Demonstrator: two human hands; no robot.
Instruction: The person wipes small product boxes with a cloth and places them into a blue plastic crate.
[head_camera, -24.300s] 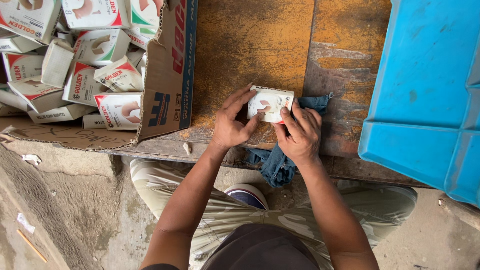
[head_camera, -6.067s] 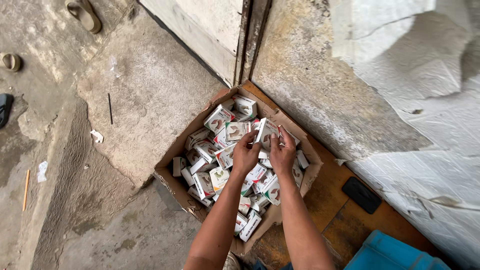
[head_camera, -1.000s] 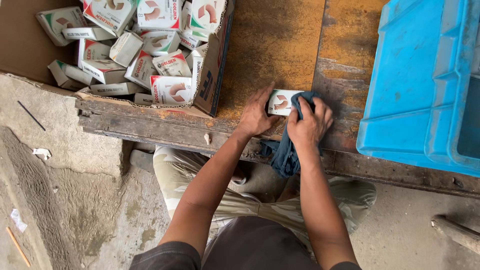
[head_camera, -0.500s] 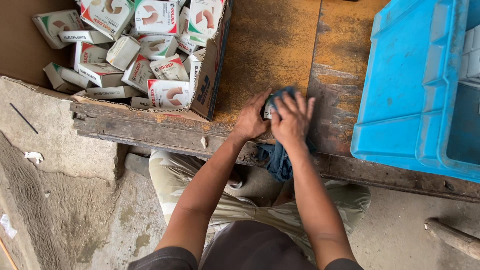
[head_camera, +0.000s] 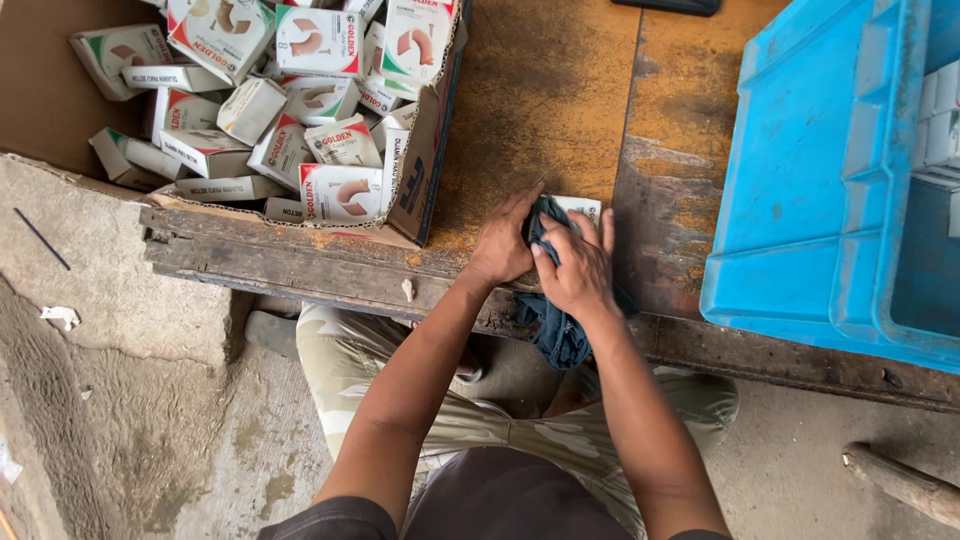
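Pressing down near the front edge of the rusty orange tabletop (head_camera: 560, 90), both hands were seen working on one small white box (head_camera: 583, 208), of which only a far corner showed. A dark blue cloth (head_camera: 553, 330) was bunched over the box and trailed off the front edge toward the lap. The left hand (head_camera: 503, 243) was laid against the box's left side, its fingers curled round it to steady it. The right hand (head_camera: 578, 268) was spread on top, its fingers bent and closed on the cloth, which was held against the box. The step in hand was judged to be the wiping of the box with the cloth.

An open cardboard carton (head_camera: 420, 190), filled with a loose heap of similar white boxes (head_camera: 300, 110), was set at the left end of the tabletop. A blue plastic crate (head_camera: 800, 200) was stood at the right end, with a few pale boxes just visible inside it.

For the next move, a firm hold by the left hand would probably be needed while the cloth was drawn across the remaining faces, with the box turned so that no side was missed.
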